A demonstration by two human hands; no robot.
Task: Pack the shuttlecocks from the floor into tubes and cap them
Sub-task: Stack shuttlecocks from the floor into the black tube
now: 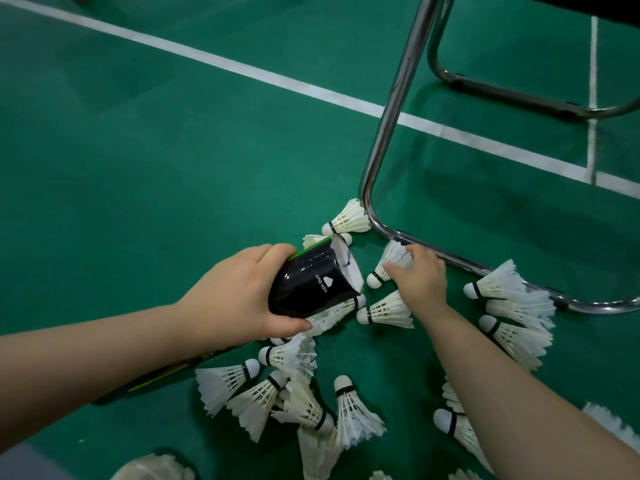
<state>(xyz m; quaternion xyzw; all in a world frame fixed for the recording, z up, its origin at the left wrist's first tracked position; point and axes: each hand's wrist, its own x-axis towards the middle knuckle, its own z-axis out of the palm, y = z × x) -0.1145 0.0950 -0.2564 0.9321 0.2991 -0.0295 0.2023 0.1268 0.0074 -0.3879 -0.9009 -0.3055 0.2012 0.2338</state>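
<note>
Left hand [239, 292] grips the black tube [311, 282], mouth angled out for loading, while right hand [420, 282] pinches a shuttlecock [394, 258] by its feathers just beside that mouth, loose shuttlecocks [346, 407] strewn around the tube.

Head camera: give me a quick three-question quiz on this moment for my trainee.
1. True or false: the left hand holds the black tube with its open end turned toward the right hand.
2. The shuttlecock that the right hand grips by its feathers is: A) inside the tube; B) on the floor beside the chair frame; C) on the white line.
3. Fill in: that shuttlecock's ____ end points toward the tube.
Key: 1 true; 2 B; 3 cork.
</note>
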